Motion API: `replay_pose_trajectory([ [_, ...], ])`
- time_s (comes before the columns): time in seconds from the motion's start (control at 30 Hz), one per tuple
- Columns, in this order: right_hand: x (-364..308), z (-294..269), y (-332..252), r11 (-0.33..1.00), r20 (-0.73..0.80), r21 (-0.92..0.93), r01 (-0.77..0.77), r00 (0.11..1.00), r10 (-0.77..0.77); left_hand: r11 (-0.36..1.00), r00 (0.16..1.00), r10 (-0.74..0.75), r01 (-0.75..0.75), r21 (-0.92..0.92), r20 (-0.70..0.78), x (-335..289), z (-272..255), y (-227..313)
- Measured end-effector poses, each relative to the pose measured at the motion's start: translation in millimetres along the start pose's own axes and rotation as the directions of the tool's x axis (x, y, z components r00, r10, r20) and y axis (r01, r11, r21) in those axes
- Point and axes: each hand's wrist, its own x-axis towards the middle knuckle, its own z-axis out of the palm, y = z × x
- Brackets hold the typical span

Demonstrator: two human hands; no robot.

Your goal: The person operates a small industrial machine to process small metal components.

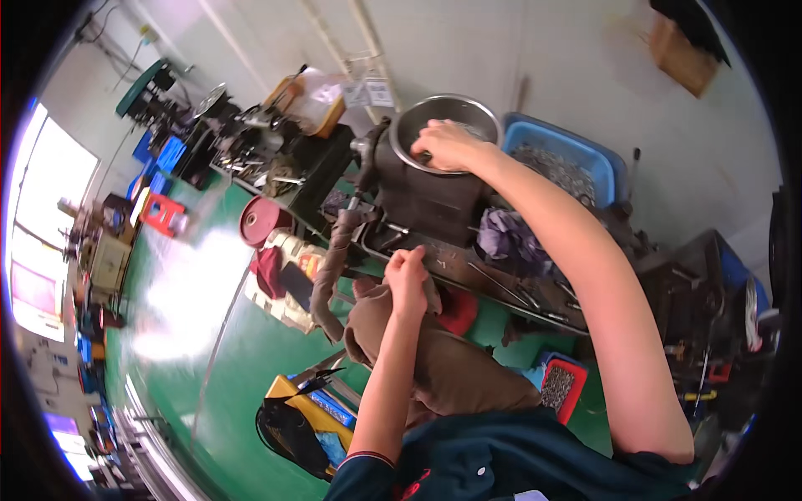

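Observation:
A round steel bowl (489, 121) stands at the back of the machine bench. My right hand (449, 145) reaches into it over the near rim, its fingers bent down and drawn together. Whatever they grip inside the bowl is too small or too hidden to name. Lower down, in front of the bench edge, my left hand (407, 274) is held closed above my lap, thumb against the fingers. Any small thing in that pinch cannot be made out. Close to the bowl, on its right, sits a blue plastic bin (608, 159) filled with many small metal parts (555, 169).
A crumpled purple cloth (511, 238) and several thin tools (530, 296) lie along the bench (455, 259). A wrapped machine handle (334, 259) rises left of my left hand. Below stand a red bin (576, 401) of small parts and a red round stool (266, 221).

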Motion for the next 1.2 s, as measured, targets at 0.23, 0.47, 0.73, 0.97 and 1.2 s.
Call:
replay_pose_trajectory([
  [0.23, 13.3, -0.8, -5.6, 0.994, 0.03, -0.101, 0.043, 0.999, -0.04, 0.999, 0.999, -0.02, 0.019, 0.037, 0.03, 5.8, -1.0, 9.1],
  [0.47, 5.2, 2.2, 24.4, 0.99, -0.111, -0.115, -0.083, 0.991, 0.071, 0.996, 0.998, -0.038, 0.034, 0.077, 0.05, 7.0, 4.3, 2.1],
  [0.73, -7.8, -11.1, 36.1, 0.889, -0.167, 0.365, -0.277, 0.92, 0.355, 0.993, 0.994, -0.081, 0.074, 0.095, 0.073, 6.8, 9.6, 3.9],
  [0.97, -14.8, -20.2, 38.2, 0.862, -0.372, 0.445, -0.243, 0.825, 0.425, 0.995, 0.993, -0.082, 0.077, 0.06, 0.086, 1.4, 3.1, 10.1],
  [1.2, -94.5, -20.9, 109.6, 0.437, -0.197, 0.859, -0.267, 0.615, 0.764, 0.256, 0.58, 0.782, -0.634, 0.73, 0.229, -18.7, -28.6, 70.1],
])
